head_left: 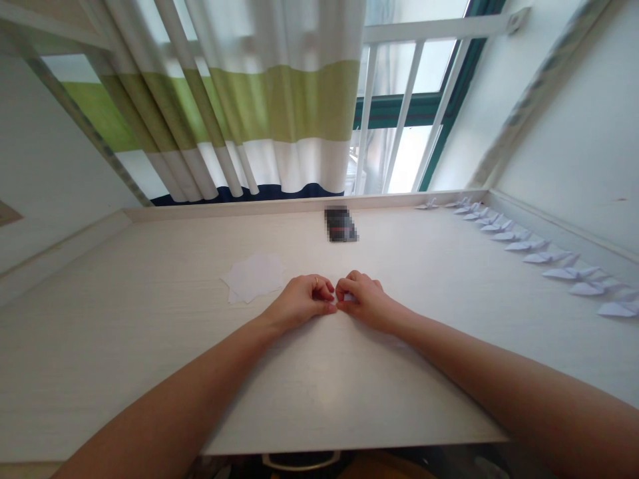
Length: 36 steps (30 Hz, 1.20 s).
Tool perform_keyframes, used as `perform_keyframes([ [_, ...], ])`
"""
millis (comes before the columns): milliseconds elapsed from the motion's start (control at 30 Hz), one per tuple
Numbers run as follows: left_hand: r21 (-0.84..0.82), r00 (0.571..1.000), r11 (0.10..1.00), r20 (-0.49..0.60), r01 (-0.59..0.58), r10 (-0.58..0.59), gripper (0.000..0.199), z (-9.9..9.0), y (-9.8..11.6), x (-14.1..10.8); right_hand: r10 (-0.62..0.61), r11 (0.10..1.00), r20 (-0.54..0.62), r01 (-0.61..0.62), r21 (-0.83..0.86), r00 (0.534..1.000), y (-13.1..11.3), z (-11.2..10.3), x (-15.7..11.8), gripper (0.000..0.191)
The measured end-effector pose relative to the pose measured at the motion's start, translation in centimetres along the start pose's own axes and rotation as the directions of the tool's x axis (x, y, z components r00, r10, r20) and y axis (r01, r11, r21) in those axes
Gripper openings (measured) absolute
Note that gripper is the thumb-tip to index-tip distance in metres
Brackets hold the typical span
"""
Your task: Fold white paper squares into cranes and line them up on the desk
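Above the middle of the white desk, my left hand [304, 297] and my right hand [367, 297] meet with thumbs and fingertips almost touching. Both are closed in a pinch around a small piece of white paper [348, 298]. Only a sliver of it shows; the fingers hide its shape and folds. A ring is on a finger of my left hand. Just left of that hand lies a loose, overlapping stack of white paper sheets [255, 276], flat on the desk.
Several folded white paper cranes [526, 245] line the right side of the desk [150, 299], with another crane [427, 204] at the back. A dark, pixelated object [340, 224] lies beyond my hands. A raised rim, a curtain [289, 100] and white railings [402, 113] bound the far side.
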State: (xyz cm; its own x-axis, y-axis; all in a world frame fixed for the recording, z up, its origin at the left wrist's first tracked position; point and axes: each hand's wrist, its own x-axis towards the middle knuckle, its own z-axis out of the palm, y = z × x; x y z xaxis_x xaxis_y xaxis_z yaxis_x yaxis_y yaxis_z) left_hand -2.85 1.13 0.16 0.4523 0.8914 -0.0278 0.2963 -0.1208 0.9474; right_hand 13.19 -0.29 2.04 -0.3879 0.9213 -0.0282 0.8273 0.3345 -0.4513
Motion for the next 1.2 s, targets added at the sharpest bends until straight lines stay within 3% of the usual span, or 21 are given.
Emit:
perform_keyframes([
  [100,0.040,0.999,0.999,0.035,0.000,-0.001,0.009,-0.5,0.2,-0.3,-0.004,1.000,0.014,0.004,0.019,1.000,0.0,-0.3,-0.1,0.004],
  [300,0.048,0.997,0.999,0.077,0.016,-0.020,0.022,-1.1,0.2,-0.5,-0.030,0.996,0.025,0.028,0.082,0.999,0.5,-0.6,0.0,0.010],
  [600,0.048,0.997,0.999,0.070,0.025,-0.029,0.024,-1.2,0.5,-0.6,-0.086,0.979,0.038,0.077,0.189,0.996,1.8,-0.3,0.4,0.013],
  [767,0.081,0.998,0.997,0.058,-0.003,-0.002,0.025,-1.2,0.5,-0.9,-0.107,0.976,0.016,0.102,0.191,0.994,2.1,-0.3,0.0,0.030],
  [933,0.109,0.995,0.992,-0.077,-0.058,0.067,0.029,-0.8,0.0,-1.0,-0.142,0.982,0.013,0.139,0.125,0.990,2.0,-0.7,-0.7,0.022],
  [1067,0.127,0.963,0.991,-0.270,0.039,-0.003,0.030,-0.7,-0.3,-0.9,-0.119,0.992,-0.006,0.119,0.048,0.993,1.4,-0.7,-1.5,0.014],
  [1133,0.243,0.938,0.967,-0.348,0.081,0.009,0.027,-0.7,-0.1,-1.1,-0.068,0.997,-0.006,0.068,0.031,0.998,1.0,-0.6,-1.9,0.017],
  [1200,0.422,0.930,0.903,-0.356,0.075,0.090,0.023,-0.6,0.2,-1.3,-0.024,1.000,-0.008,0.024,0.010,1.000,0.7,-0.6,-2.2,0.021],
])
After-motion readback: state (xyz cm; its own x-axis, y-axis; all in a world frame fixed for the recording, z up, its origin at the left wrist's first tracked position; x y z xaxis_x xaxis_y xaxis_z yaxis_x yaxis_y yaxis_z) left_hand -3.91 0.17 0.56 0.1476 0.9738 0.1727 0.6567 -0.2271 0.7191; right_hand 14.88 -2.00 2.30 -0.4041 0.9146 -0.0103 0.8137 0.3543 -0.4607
